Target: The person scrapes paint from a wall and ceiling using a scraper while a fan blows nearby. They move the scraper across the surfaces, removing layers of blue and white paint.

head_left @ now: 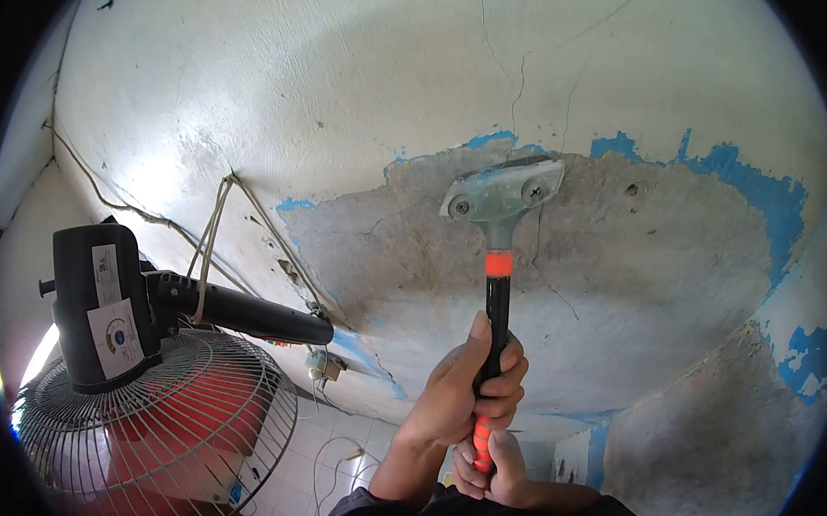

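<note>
One scraper (497, 296) is gripped at two points: the left hand (456, 394) is wrapped round its black handle, the right hand (510, 475) round its orange-striped end (481, 430). Its head (501, 202) lies over the bare grey patch (671, 242), just below blue paint (491, 139); contact cannot be confirmed. Recommended practice: hold the head shallow, share pressure evenly, use short strokes.

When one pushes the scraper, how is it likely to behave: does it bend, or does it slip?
The scraper probably stays stiff: its head looks solid and carries two screws. The black shaft looks smooth, so it may be somewhat slippery, yet slipping seems unlikely while left hand and right hand wrap the handle.
</note>
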{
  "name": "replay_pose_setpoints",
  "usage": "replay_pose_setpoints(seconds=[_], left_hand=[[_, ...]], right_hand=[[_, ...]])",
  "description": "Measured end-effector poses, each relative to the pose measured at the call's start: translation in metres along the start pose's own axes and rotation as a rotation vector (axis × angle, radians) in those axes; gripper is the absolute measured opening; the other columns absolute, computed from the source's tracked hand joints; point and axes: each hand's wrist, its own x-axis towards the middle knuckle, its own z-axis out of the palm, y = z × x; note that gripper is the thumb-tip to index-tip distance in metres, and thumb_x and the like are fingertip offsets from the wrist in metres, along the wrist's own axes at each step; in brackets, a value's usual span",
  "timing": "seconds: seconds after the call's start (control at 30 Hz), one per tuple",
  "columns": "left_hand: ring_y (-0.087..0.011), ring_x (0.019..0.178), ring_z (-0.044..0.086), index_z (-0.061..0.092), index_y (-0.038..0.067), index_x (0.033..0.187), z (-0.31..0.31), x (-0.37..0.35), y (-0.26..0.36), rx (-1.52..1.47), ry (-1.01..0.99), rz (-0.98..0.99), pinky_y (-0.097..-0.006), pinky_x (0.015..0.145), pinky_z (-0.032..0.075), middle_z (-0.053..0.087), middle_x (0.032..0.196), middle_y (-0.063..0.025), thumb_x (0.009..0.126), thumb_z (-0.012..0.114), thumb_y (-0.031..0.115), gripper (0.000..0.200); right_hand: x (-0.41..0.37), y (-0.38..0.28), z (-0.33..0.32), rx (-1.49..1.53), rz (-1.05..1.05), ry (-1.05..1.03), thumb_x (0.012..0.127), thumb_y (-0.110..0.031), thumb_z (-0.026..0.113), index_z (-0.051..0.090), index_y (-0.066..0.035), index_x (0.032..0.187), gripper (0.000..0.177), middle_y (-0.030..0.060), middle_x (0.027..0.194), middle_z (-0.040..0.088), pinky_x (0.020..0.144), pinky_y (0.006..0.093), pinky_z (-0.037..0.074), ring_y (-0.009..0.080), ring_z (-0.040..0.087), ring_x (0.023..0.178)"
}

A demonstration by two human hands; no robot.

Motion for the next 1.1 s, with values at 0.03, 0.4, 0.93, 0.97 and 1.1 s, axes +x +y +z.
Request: replay_pose_setpoints(seconds=[0.03, 0.4, 0.93, 0.97, 1.1], left_hand=[[-0.0029, 0.043, 0.023, 0.039, 0.012, 0.083, 0.001, 0.003, 0.003, 0.003, -0.012, 0.022, -0.0206, 0.038, 0.025, 0.029, 0.060, 0.0061, 0.100, 0.022, 0.057, 0.051], [-0.0032, 0.048, 0.025, 0.039, 0.011, 0.086, -0.005, 0.000, 0.006, -0.029, -0.080, -0.014, -0.0193, 0.043, 0.027, 0.030, 0.064, 0.0059, 0.100, 0.027, 0.056, 0.049], [-0.0045, 0.041, 0.030, 0.044, 0.010, 0.085, -0.043, 0.029, -0.038, -0.230, -0.325, -0.123, -0.0199, 0.037, 0.029, 0.035, 0.059, 0.0044, 0.100, 0.030, 0.055, 0.049], [-0.0047, 0.041, 0.030, 0.044, 0.011, 0.083, -0.044, 0.033, -0.040, -0.294, -0.397, -0.133, -0.0194, 0.037, 0.028, 0.035, 0.059, 0.0042, 0.099, 0.032, 0.056, 0.049], [-0.0037, 0.039, 0.027, 0.039, 0.013, 0.076, -0.028, 0.050, -0.027, -0.374, -0.555, -0.140, -0.0193, 0.034, 0.025, 0.033, 0.055, 0.0056, 0.098, 0.033, 0.058, 0.050]], right_hand=[[0.003, -0.004, -0.001, -0.017, -0.018, -0.008, 0.094, -0.065, 0.034, 0.041, -0.008, 0.088, 0.058, 0.0012, 0.054, 0.037, 0.039, 0.0255, 0.030, 0.0134, 0.034, 0.038], [0.010, -0.002, 0.000, -0.006, -0.031, 0.016, 0.092, -0.066, 0.036, 0.042, -0.007, 0.087, 0.060, 0.0012, 0.054, 0.036, 0.039, 0.0251, 0.030, 0.0131, 0.034, 0.038], [-0.005, 0.033, -0.041, -0.039, -0.035, 0.090, 0.096, -0.025, 0.055, 0.042, -0.007, 0.086, 0.024, 0.0033, 0.058, 0.041, 0.040, 0.0253, 0.033, 0.0128, 0.041, 0.042], [-0.005, 0.028, -0.038, -0.002, -0.030, 0.096, 0.096, -0.022, 0.054, 0.042, -0.007, 0.083, 0.023, 0.0022, 0.056, 0.040, 0.039, 0.0250, 0.032, 0.0119, 0.040, 0.041], [-0.001, -0.002, -0.026, 0.070, -0.014, 0.087, 0.096, -0.015, 0.052, 0.042, -0.006, 0.076, 0.023, 0.0001, 0.052, 0.038, 0.038, 0.0244, 0.031, 0.0100, 0.039, 0.039]])
